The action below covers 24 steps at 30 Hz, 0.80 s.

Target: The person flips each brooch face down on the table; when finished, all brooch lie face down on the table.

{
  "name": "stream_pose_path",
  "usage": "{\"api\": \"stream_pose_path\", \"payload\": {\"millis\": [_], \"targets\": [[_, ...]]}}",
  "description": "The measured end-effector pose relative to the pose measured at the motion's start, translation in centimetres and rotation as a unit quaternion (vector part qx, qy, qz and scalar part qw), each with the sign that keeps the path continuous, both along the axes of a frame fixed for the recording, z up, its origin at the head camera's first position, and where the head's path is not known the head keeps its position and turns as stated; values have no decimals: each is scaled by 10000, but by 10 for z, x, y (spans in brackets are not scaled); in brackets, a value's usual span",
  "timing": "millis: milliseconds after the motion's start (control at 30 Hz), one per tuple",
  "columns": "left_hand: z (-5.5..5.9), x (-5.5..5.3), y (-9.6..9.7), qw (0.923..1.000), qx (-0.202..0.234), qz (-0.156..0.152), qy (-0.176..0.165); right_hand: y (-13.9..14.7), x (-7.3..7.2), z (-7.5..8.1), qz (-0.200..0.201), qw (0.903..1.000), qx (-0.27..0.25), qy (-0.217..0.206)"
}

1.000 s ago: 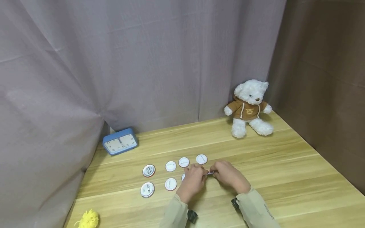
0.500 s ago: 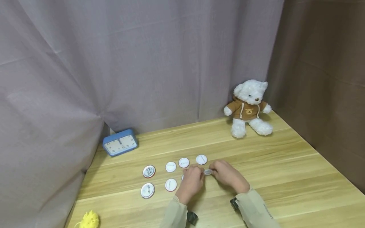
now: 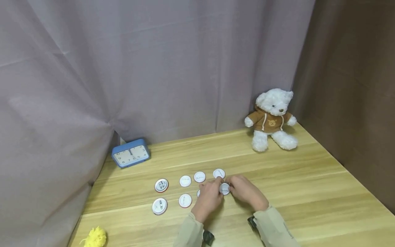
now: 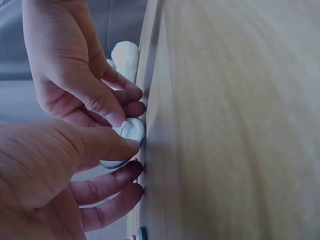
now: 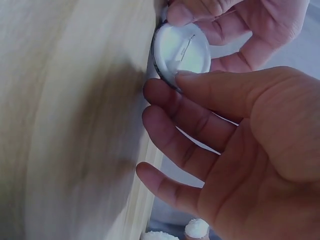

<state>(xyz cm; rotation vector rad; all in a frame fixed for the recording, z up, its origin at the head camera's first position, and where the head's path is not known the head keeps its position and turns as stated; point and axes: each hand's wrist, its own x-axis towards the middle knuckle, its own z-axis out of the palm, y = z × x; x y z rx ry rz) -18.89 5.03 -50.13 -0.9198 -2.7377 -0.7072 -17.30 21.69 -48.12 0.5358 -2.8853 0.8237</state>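
A round pin badge [image 3: 224,188] is held between both hands just above the table, its white back with a pin facing up. My left hand [image 3: 210,197] pinches its left edge with thumb and fingers. From the other side my right hand [image 3: 247,191] pinches the rim, thumb on the back of the badge [image 5: 182,50] in the right wrist view. Close by on the wood lie other badges, back up: one at the far side [image 3: 218,173], one beside it [image 3: 199,177], and another partly hidden behind the left hand.
More badges lie to the left, including a larger badge [image 3: 159,206] near the front. A blue clock [image 3: 130,153] stands at the back left, a white teddy bear [image 3: 272,120] at the back right. A yellow yarn ball [image 3: 95,237] sits at the front left edge of the wooden table [image 3: 324,192].
The badge between the hands has turned from nearly edge-on to showing its round white back. Both hands stay in about the same place.
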Motion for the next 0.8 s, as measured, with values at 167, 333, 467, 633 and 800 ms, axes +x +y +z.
{"api": "stream_pose_path", "payload": {"millis": [167, 333, 467, 633, 800], "targets": [[-1, 2, -1, 9998, -167, 83, -14, -2, 0, -3, -21, 9999, -24, -114], [0, 0, -1, 9992, -369, 117, -86, -3, -1, -4, -158, 9991, -130, -383], [0, -1, -1, 9987, -469, 114, -151, -3, -3, -4, -125, 9987, -156, -465], [-1, -2, 0, 9979, -632, 149, -26, -3, -4, -3, -123, 9994, -72, -312], [-3, -2, 0, 9965, -810, 173, 129, -4, -3, -3, -160, 9995, 59, -261]]}}
